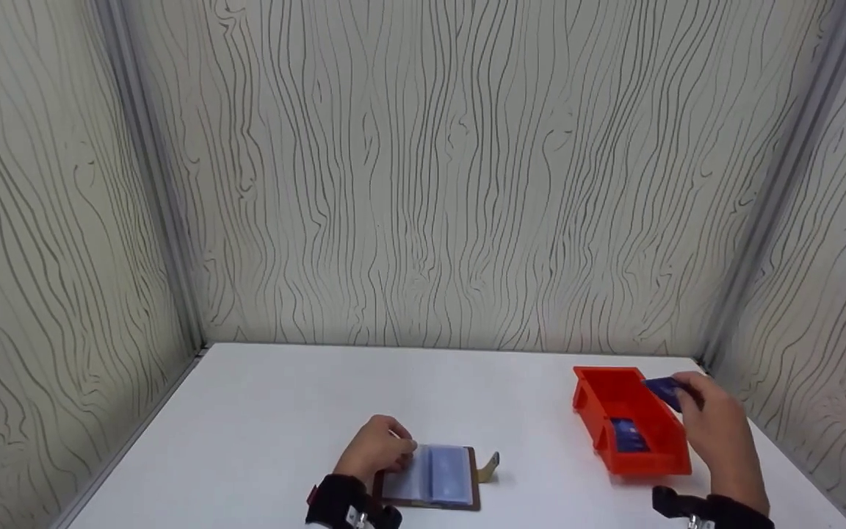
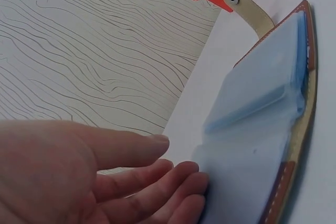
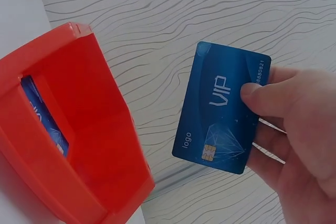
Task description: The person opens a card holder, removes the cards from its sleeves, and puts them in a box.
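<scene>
Between thumb and fingers, my right hand (image 1: 713,415) pinches a blue VIP card (image 3: 223,106) above the right side of a red bin (image 1: 647,459). Another blue card (image 1: 627,435) lies inside that bin, towards its front. An open card holder (image 1: 476,485) with brown covers and clear plastic sleeves (image 2: 257,85) lies flat at the front middle of the table. My left hand (image 1: 379,448) is at its left page, fingertips against the sleeve edge, the thumb apart from the fingers in the left wrist view. Nothing shows in its grasp.
A beige snap strap (image 1: 490,468) sticks up from the holder's right side. The white table (image 1: 283,397) meets wood-patterned panels (image 1: 423,184) at the back and on both sides. The bin stands towards the table's right edge.
</scene>
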### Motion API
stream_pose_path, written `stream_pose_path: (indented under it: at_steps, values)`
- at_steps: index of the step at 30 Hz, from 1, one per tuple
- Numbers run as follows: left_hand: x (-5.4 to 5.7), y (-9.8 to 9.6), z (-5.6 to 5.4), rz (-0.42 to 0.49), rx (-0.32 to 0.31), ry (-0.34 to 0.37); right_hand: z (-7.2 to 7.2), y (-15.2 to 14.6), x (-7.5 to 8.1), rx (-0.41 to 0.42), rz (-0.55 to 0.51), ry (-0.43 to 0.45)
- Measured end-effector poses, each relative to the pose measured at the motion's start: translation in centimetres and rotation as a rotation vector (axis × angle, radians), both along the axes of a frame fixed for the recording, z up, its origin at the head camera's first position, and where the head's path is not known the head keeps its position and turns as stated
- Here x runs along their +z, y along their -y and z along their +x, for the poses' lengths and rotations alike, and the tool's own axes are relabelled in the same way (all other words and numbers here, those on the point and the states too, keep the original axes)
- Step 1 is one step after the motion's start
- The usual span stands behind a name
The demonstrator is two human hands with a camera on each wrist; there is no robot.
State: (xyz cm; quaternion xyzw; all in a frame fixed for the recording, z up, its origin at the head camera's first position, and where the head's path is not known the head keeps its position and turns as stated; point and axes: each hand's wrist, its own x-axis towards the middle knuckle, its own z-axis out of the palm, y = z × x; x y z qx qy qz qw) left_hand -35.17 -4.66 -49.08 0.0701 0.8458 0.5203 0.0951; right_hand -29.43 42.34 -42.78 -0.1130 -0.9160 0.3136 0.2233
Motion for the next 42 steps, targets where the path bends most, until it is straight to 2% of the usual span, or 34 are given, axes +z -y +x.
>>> stream_pose_path:
  at_steps: [5, 12, 19, 22, 28, 35, 42]
  values:
    - [-0.1, 0.0, -0.1, 0.005, 0.018, 0.007, -0.4, -0.2, 0.1, 0.041, 0.029, 0.034]
    - [-0.2, 0.0, 0.0, 0.010, 0.007, 0.005, -0.9, -0.4, 0.2, 0.079, 0.045, 0.117]
    - [-0.2, 0.2, -0.1, -0.044, -0.010, -0.053, -1.8, 0.0, 0.1, 0.099, 0.073, 0.195]
    - [-0.3, 0.2, -0.1, -0.041, -0.008, -0.049, -1.9, 0.2, 0.3, 0.106, 0.077, 0.232]
    - [-0.6, 0.0, 0.0, -0.001, 0.002, -0.018, -1.5, 0.7, 1.0, 0.107, 0.099, 0.216]
    - [-0.8, -0.2, 0.2, 0.002, 0.007, 0.007, -2.5, 1.0, -0.6, 0.151, 0.127, 0.325]
    - [-0.3, -0.1, 0.1, -0.034, 0.010, -0.007, -3.7, 1.2, -2.2, 0.180, 0.073, 0.414]
